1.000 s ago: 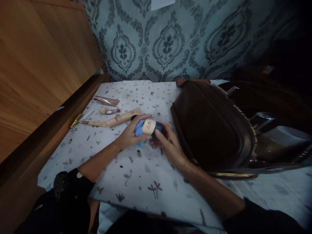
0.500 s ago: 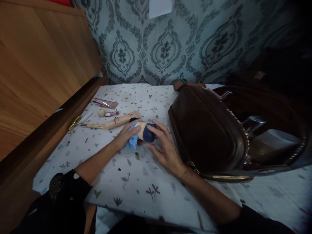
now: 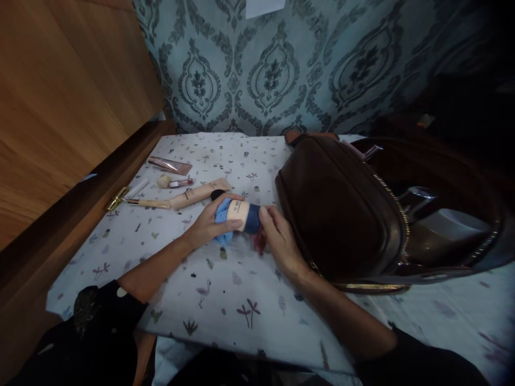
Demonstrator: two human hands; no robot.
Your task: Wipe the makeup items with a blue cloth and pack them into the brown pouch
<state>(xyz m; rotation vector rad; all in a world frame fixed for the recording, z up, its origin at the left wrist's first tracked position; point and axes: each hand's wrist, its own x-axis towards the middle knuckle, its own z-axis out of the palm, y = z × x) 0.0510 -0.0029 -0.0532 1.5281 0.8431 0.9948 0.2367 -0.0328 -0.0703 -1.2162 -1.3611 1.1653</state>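
Obs.: small bottle (image 3: 240, 215), beige body with a dark blue cap end, lies on its side just above the table (image 3: 225, 305), near the centre, held between both hands.

Left hand (image 3: 207, 228): fingers curled closed, pressing a blue cloth (image 3: 221, 215) against the beige end. The cloth wraps the bottle's 9 o'clock side.

Right hand (image 3: 279, 244): fingers bent, thumb and fingertips pinching the cap end at the bottle's 3 o'clock. How firm the pinch is cannot be told.

Surroundings: open brown bag (image 3: 341, 209) just beside the right hand, at 3 o'clock. A long beige tube (image 3: 199, 193) and a pink tube (image 3: 169, 166) lie at 10 o'clock, well apart from the hands.

Judgement: the step reads as wiping the bottle with the cloth. To do it well:
- the right hand holds the cap end steady and turns the bottle;
- the left hand holds the cloth flat on the body, so each face meets fabric;
- the bottle stays low over the table in case it slips.
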